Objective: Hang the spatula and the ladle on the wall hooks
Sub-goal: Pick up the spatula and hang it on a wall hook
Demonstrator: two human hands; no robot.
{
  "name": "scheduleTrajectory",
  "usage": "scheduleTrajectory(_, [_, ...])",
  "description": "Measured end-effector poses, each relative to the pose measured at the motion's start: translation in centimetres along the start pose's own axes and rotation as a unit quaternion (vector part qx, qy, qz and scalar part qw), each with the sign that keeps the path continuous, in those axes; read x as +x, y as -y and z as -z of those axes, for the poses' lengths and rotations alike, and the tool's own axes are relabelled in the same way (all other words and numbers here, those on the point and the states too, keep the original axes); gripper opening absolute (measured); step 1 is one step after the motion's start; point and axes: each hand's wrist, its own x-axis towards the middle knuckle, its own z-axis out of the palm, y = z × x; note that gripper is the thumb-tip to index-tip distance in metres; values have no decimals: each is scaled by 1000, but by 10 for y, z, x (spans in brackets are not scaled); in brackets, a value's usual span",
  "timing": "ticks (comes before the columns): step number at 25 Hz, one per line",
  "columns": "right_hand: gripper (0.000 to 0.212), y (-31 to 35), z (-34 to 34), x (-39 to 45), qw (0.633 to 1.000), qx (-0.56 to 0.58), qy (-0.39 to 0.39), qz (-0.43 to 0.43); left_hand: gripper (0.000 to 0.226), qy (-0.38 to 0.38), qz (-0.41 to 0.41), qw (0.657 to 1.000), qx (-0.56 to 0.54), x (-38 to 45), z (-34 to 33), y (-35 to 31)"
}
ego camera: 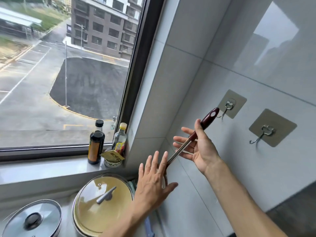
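Closest to the lens is the steel lid (32,218) bottom left, then the glass-lidded pot (102,202) beside it, with two sauce bottles (96,142) up on the window sill (42,170) behind.

Left hand (153,183) is spread flat and open, fingers apart, gripping nothing. It sits in front of the low end of the utensil (196,134), so I honestly can't tell if this one's the spatula or the ladle.

Right hand (200,147) has the shaft pinched loosely between thumb and fingers, the rest of the fingers fanned out. The dark red handle points up and right, its hanging hole right next to the left hook (228,106) but not on it yet.

So I'd say we're mid-hang on item one. Next move probably needs the hole slipped over the hook tip, then a gentle let-go. The right hook (261,134) is free. Plenty of bare tile round both hooks; the window corner on the left is the only tight edge.
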Motion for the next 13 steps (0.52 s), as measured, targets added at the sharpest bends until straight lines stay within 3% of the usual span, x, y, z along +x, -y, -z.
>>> scheduleTrajectory(13, [64, 3, 16, 16, 1000, -21, -22, -8, 100, 22, 7, 1000, 7, 12, -14, -17])
